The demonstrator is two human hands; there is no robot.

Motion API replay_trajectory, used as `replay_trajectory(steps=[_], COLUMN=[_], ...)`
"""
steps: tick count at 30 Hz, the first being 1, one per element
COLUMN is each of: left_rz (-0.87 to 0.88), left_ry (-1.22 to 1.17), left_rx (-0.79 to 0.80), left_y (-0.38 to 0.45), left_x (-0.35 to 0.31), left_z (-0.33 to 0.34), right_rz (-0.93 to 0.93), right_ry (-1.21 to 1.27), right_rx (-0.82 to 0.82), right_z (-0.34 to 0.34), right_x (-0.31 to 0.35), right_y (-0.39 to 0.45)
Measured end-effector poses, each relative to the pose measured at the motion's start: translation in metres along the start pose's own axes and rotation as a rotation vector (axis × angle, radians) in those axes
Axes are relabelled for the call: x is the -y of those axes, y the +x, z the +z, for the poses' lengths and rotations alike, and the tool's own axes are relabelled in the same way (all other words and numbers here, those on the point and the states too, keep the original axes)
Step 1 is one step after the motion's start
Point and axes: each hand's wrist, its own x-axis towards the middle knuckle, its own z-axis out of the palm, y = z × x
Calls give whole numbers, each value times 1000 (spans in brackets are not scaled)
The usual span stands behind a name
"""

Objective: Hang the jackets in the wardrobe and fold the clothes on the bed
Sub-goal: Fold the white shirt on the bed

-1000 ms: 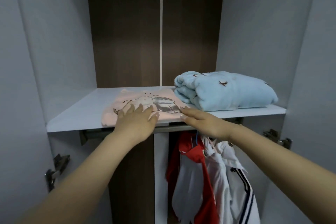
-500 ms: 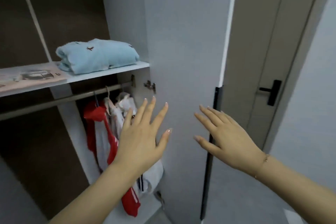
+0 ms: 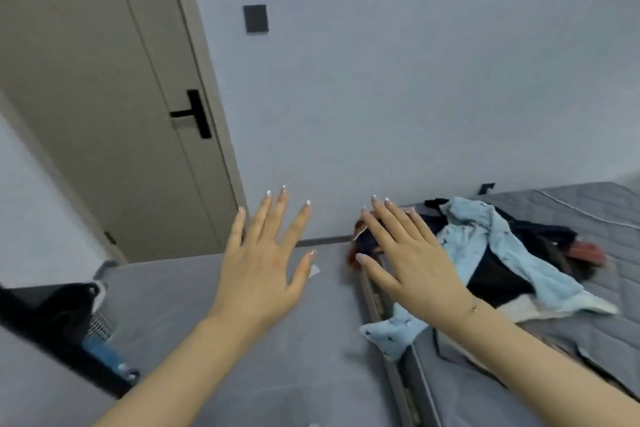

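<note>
Facing a grey bed (image 3: 588,218) strewn with clothes (image 3: 485,246), beside a door (image 3: 104,97).

1. Two hands: left hand (image 3: 263,263), right hand (image 3: 412,263), each empty with fingers spread.
2. One bed (image 3: 588,218).
3. One heap of clothes (image 3: 485,253).
4. One door (image 3: 104,97).
5. One dark wall plate (image 3: 255,19).

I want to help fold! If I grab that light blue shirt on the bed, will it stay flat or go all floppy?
Probably floppy: the blue shirt lies crumpled, one part drooping over the bed edge. It looks like thin cloth, so likely light. It is draped over dark clothes, so lifting it may drag those along.
</note>
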Motion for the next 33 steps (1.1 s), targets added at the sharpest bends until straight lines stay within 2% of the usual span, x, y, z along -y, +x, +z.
replay_trajectory(steps=[9,15,22,26,33], left_rz=[311,452,619,633,744], left_ry=[-172,-251,-293,-309,-325], left_rx=[129,322,465,540,654], left_y=[174,278,344,364,420], left_x=[-131,-228,-357,-403,-482], left_z=[147,265,383,468,613], right_rz=[426,687,906,961,1115], right_ry=[-46,-7,74,123,123], right_rx=[65,119,185,260,218], right_z=[64,112,183,247,352], right_x=[-215,-344,-464,-526,-642], right_y=[-21,-26,-75,-98,-94])
